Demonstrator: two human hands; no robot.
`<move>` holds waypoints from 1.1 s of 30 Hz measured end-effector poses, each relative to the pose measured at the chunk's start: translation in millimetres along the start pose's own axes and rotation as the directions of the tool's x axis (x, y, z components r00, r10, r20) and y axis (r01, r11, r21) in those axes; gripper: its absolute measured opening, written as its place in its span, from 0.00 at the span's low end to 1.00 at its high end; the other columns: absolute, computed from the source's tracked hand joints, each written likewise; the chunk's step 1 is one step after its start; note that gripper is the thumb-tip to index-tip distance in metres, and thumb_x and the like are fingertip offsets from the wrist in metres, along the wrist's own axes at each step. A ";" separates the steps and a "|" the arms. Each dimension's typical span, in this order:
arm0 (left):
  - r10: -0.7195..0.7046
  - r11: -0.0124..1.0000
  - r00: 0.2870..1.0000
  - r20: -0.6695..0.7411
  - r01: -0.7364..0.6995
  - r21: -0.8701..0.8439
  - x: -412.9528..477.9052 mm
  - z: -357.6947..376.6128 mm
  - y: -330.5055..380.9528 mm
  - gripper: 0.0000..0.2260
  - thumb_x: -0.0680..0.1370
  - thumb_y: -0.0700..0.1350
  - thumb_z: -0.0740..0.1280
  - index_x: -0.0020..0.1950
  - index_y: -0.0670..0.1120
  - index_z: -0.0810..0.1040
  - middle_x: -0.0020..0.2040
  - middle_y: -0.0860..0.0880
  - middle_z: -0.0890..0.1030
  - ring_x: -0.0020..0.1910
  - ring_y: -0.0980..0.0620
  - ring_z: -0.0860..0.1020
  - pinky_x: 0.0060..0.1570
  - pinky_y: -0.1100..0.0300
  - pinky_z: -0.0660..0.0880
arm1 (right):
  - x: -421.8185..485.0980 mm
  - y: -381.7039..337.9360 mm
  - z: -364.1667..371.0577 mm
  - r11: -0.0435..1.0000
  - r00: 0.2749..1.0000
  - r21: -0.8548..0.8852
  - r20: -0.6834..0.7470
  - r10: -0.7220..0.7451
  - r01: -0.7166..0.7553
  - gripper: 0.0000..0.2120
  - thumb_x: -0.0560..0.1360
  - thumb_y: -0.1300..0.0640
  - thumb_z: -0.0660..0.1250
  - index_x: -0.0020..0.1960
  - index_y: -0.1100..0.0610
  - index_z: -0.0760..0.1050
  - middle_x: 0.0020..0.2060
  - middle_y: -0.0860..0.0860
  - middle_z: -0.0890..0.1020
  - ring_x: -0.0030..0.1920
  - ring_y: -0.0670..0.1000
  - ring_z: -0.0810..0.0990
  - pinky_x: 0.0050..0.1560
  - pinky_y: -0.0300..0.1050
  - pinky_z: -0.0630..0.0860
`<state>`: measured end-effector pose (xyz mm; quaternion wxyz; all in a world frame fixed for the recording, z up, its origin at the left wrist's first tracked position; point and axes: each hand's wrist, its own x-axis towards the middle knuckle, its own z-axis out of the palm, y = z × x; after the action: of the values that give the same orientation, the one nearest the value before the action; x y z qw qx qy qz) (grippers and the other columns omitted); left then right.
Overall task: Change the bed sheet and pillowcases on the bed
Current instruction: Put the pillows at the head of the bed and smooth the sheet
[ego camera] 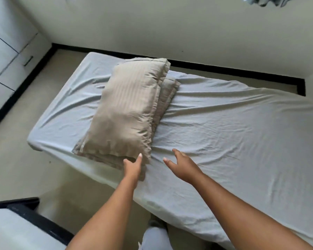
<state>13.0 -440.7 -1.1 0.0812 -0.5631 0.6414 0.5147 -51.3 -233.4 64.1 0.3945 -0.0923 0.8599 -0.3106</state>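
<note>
Two bare forearms are reaching out from under the camera over the bed. The grey-blue sheet point(233, 132) is lying wrinkled across the mattress. Two stacked taupe pillows point(126, 109) are sitting at its left end, long axis running away from the person. Their near corner is pointing at the left hand point(132, 167), which is touching it with straight, released fingers. The right hand point(183, 166) is hovering just beside, spread and grasping nothing.

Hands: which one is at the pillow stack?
The left hand: its fingertips reach the near corner of the stacked beige pillows. The right hand is spread open over the grey sheet, clear of the pillows.
</note>
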 end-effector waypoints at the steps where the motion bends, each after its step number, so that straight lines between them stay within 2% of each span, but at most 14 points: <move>1: -0.044 0.995 0.999 0.022 0.046 -0.094 17.3 -9.1 2.7 0.41 0.73 0.62 0.73 0.75 0.40 0.60 0.74 0.42 0.67 0.69 0.41 0.71 0.69 0.43 0.70 | 7.8 -13.5 4.9 0.999 1.000 0.037 0.004 0.027 -0.027 0.39 0.80 0.34 0.59 0.83 0.54 0.55 0.81 0.53 0.60 0.80 0.54 0.59 0.77 0.51 0.60; 4: -0.150 0.925 0.987 0.065 0.163 -0.342 65.0 -34.8 18.5 0.37 0.74 0.59 0.74 0.74 0.42 0.63 0.73 0.46 0.69 0.67 0.43 0.72 0.64 0.41 0.74 | 37.3 -49.4 22.9 0.987 0.994 0.120 0.034 0.108 -0.111 0.39 0.79 0.33 0.60 0.82 0.53 0.55 0.80 0.54 0.62 0.79 0.55 0.62 0.76 0.52 0.63; 6: -0.213 0.856 0.969 0.129 0.249 -0.453 92.6 -46.1 29.4 0.40 0.72 0.61 0.75 0.76 0.44 0.63 0.74 0.45 0.68 0.71 0.42 0.70 0.64 0.38 0.73 | 56.2 -70.5 32.1 0.973 0.987 0.169 0.047 0.152 -0.158 0.40 0.79 0.32 0.61 0.82 0.52 0.55 0.80 0.54 0.63 0.78 0.55 0.63 0.76 0.53 0.64; 9: -0.271 0.753 0.928 0.257 0.371 -0.544 125.7 -51.0 39.1 0.47 0.65 0.67 0.77 0.76 0.47 0.65 0.74 0.44 0.70 0.73 0.41 0.70 0.63 0.33 0.71 | 79.5 -91.6 41.6 0.946 0.980 0.259 0.030 0.194 -0.195 0.40 0.78 0.32 0.61 0.82 0.52 0.56 0.79 0.53 0.64 0.78 0.55 0.64 0.75 0.53 0.65; 11: -0.310 0.703 0.902 0.299 0.430 -0.566 139.0 -52.8 45.3 0.45 0.63 0.69 0.77 0.73 0.49 0.69 0.69 0.47 0.76 0.67 0.43 0.75 0.58 0.37 0.75 | 89.7 -105.4 44.5 0.926 0.975 0.308 0.033 0.219 -0.218 0.40 0.79 0.33 0.62 0.82 0.53 0.56 0.78 0.53 0.65 0.77 0.55 0.66 0.73 0.52 0.67; 14: -0.317 0.660 0.883 0.347 0.468 -0.588 142.3 -54.3 55.0 0.33 0.65 0.68 0.77 0.62 0.49 0.79 0.56 0.46 0.84 0.54 0.43 0.82 0.49 0.46 0.80 | 98.4 -120.5 43.5 0.902 0.966 0.352 0.035 0.256 -0.252 0.35 0.80 0.36 0.62 0.80 0.54 0.60 0.72 0.52 0.72 0.72 0.55 0.70 0.62 0.47 0.69; 16: -0.293 0.659 0.890 0.350 0.453 -0.601 150.8 -55.1 56.1 0.26 0.69 0.63 0.77 0.58 0.48 0.82 0.56 0.45 0.85 0.54 0.43 0.83 0.54 0.43 0.81 | 106.9 -126.8 40.5 0.887 0.961 0.381 0.018 0.277 -0.263 0.33 0.80 0.36 0.63 0.77 0.55 0.64 0.64 0.49 0.73 0.70 0.55 0.72 0.59 0.46 0.68; 17: -0.288 0.659 0.901 0.325 0.433 -0.615 150.2 -55.1 58.1 0.24 0.70 0.59 0.77 0.60 0.47 0.81 0.57 0.44 0.84 0.55 0.42 0.83 0.55 0.42 0.80 | 111.5 -125.7 39.6 0.874 0.957 0.404 0.014 0.290 -0.271 0.34 0.78 0.34 0.64 0.76 0.55 0.66 0.64 0.47 0.73 0.69 0.55 0.73 0.61 0.47 0.70; 20: -0.209 0.637 0.944 0.256 0.330 -0.696 131.7 -60.6 71.3 0.15 0.78 0.44 0.72 0.63 0.42 0.77 0.60 0.41 0.82 0.57 0.42 0.81 0.55 0.45 0.80 | 122.9 -128.8 36.4 0.834 0.948 0.472 0.013 0.318 -0.286 0.44 0.69 0.25 0.66 0.73 0.54 0.68 0.67 0.50 0.76 0.66 0.55 0.75 0.68 0.53 0.73; 23: -0.110 0.632 0.959 0.262 0.271 -0.726 85.9 -64.4 81.1 0.04 0.80 0.38 0.68 0.54 0.42 0.78 0.53 0.40 0.83 0.49 0.47 0.82 0.48 0.53 0.80 | 135.4 -129.7 30.5 0.754 0.938 0.599 -0.012 0.346 -0.270 0.56 0.55 0.19 0.71 0.72 0.52 0.69 0.66 0.49 0.77 0.65 0.54 0.77 0.68 0.56 0.74; 25: -0.080 0.628 0.954 0.288 0.273 -0.729 58.0 -68.8 77.6 0.02 0.80 0.37 0.68 0.52 0.41 0.79 0.50 0.40 0.84 0.45 0.48 0.83 0.46 0.55 0.80 | 138.7 -126.9 22.8 0.696 0.934 0.683 -0.055 0.352 -0.222 0.56 0.52 0.22 0.77 0.71 0.51 0.71 0.64 0.49 0.81 0.61 0.53 0.81 0.67 0.55 0.76; 29: -0.107 0.606 0.914 0.392 0.372 -0.703 20.5 -84.7 51.5 0.05 0.79 0.37 0.69 0.53 0.38 0.79 0.48 0.40 0.84 0.46 0.46 0.83 0.49 0.50 0.81 | 123.0 -125.6 11.9 0.681 0.928 0.705 -0.092 0.361 -0.195 0.38 0.60 0.42 0.83 0.67 0.50 0.75 0.58 0.48 0.83 0.56 0.51 0.82 0.64 0.53 0.78; 31: -0.125 0.519 0.900 0.419 0.419 -0.745 13.1 -96.7 38.5 0.05 0.80 0.40 0.68 0.52 0.38 0.79 0.49 0.39 0.82 0.47 0.44 0.82 0.49 0.48 0.82 | 114.2 -125.9 13.2 0.636 0.924 0.759 -0.132 0.359 -0.138 0.32 0.65 0.51 0.81 0.66 0.50 0.75 0.56 0.49 0.83 0.55 0.52 0.82 0.62 0.54 0.79; 33: -0.195 0.390 0.905 0.378 0.425 -0.817 21.7 -112.7 24.7 0.14 0.79 0.50 0.69 0.58 0.40 0.78 0.56 0.37 0.79 0.54 0.41 0.80 0.54 0.43 0.81 | 108.9 -129.0 13.8 0.559 0.925 0.823 -0.134 0.355 -0.095 0.28 0.68 0.56 0.79 0.65 0.51 0.74 0.56 0.51 0.84 0.54 0.54 0.83 0.57 0.53 0.81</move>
<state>39.1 -543.4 49.6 -0.0577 -0.5707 0.1479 0.8056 -125.4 -385.6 68.0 0.3015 0.2536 0.6778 -0.6208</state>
